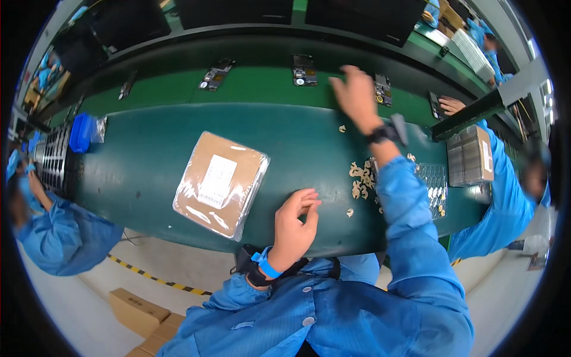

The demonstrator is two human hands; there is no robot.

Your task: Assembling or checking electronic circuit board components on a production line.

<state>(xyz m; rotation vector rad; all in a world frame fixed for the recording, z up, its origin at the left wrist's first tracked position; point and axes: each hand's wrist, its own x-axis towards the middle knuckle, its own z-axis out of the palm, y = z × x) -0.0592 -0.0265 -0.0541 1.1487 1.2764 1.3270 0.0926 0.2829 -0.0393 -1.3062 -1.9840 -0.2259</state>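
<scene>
The person's right hand was stretched out over the far side of the desk, a little blurred, its fingers spread and its thumb held apart. Just beside it, on the right, lay a dark circuit board with a round pale part near its lower end; from where I stood I could not tell whether the two touched. A second board lay to the left of the hand on the green strip, and a third board lay tilted farther left along it.

The left hand hung over the near edge, fingers loosely curled, with a gap between them and the thumb. Near it, on its left, a brown package in clear wrap rested at a slant, a white label on top. Small pale pieces were scattered by the right forearm, some partly hidden by the sleeve, and a clear tray lay beyond that arm.

On the right, a co-worker's hand was at another board. A blue bin stood at the far left.
</scene>
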